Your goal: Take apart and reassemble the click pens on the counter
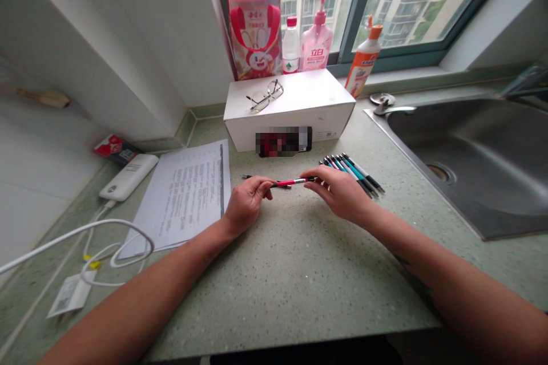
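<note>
A slim red pen (pixel 285 183) with black ends is held level between my two hands, above the speckled green counter (pixel 295 274). My left hand (pixel 250 199) is closed, pinching the pen's left end between thumb and forefinger. Fingers of my right hand (pixel 338 189) grip its right end. Behind the pen and my left hand lies another dark pen, partly hidden (pixel 247 177). Just beyond my right hand, several pens (pixel 362 174) in teal, white and black lie side by side, partly covered by that hand.
A white box (pixel 291 100) bearing eyeglasses (pixel 265 96) stands at the back, a phone (pixel 285 141) against its front. Printed sheets (pixel 188 194), a white power bank (pixel 128 177) and a cable (pixel 141 228) lie left. To the right is a steel sink (pixel 471 165). Bottles (pixel 317 40) line the window.
</note>
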{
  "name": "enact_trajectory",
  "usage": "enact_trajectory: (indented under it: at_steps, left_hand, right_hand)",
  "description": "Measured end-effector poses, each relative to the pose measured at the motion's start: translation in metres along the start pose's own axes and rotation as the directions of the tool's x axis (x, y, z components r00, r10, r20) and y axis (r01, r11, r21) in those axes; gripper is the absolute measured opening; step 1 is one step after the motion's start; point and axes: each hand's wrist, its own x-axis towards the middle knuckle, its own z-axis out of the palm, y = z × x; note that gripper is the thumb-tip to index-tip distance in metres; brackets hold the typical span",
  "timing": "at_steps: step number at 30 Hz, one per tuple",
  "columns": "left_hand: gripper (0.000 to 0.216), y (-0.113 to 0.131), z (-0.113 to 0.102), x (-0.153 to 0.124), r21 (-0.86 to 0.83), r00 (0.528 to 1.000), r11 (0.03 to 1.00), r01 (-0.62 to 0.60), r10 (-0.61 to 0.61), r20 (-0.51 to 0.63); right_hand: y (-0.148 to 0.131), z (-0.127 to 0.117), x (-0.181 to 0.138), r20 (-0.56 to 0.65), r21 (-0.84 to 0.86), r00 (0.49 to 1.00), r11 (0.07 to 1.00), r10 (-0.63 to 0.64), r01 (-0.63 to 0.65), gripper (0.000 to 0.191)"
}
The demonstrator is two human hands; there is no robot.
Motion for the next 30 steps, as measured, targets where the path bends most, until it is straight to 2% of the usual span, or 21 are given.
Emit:
enact_trajectory:
  at_steps: [3,5,12,18,21,27,30]
  left_hand:
    - [0.019,0.0013,-0.0003,-0.0005,0.027,0.991,0.991,-0.134,0.135,-0.022]
    - [0.015,0.0018,0.0003,-0.0007,0.016,0.984,0.984,-0.179,0.179,-0.009]
    - [0.024,0.0036,0.0018,-0.0001,-0.035,0.998,0.999,-0.039,0.041,0.043]
    - [0.031,0.0033,0.0006,-0.0004,-0.061,0.997,0.998,0.019,-0.014,0.072]
    - [0.033,0.0014,0.0007,0.0005,0.008,0.995,1.0,0.0,-0.001,0.099]
    - [0.026,0.0017,0.0014,0.0033,0.142,0.985,0.983,-0.114,0.093,0.146]
    - [0.025,0.0028,0.0022,0.0024,0.172,0.982,0.973,-0.153,0.131,0.136]
  right_hand:
    - [-0.0015,0.0025,0.0009,0.091,0.054,0.994,0.997,0.052,-0.057,0.026]
    - [-0.0011,0.0042,0.0011,0.137,0.058,0.99,0.997,0.046,-0.054,0.028]
    - [0.0014,0.0076,-0.0026,0.08,0.032,0.997,0.999,-0.009,0.007,0.011]
    - [-0.003,0.0085,-0.0023,0.172,0.036,0.985,0.999,0.001,-0.007,0.022]
    - [-0.0015,0.0072,-0.0012,0.127,-0.003,0.992,1.0,0.016,-0.016,0.026]
    - [0.0026,0.0061,-0.0014,0.083,-0.007,0.995,0.998,0.058,-0.058,0.013]
    - [0.0016,0.0059,-0.0017,0.071,0.016,0.996,0.998,0.062,-0.063,0.013]
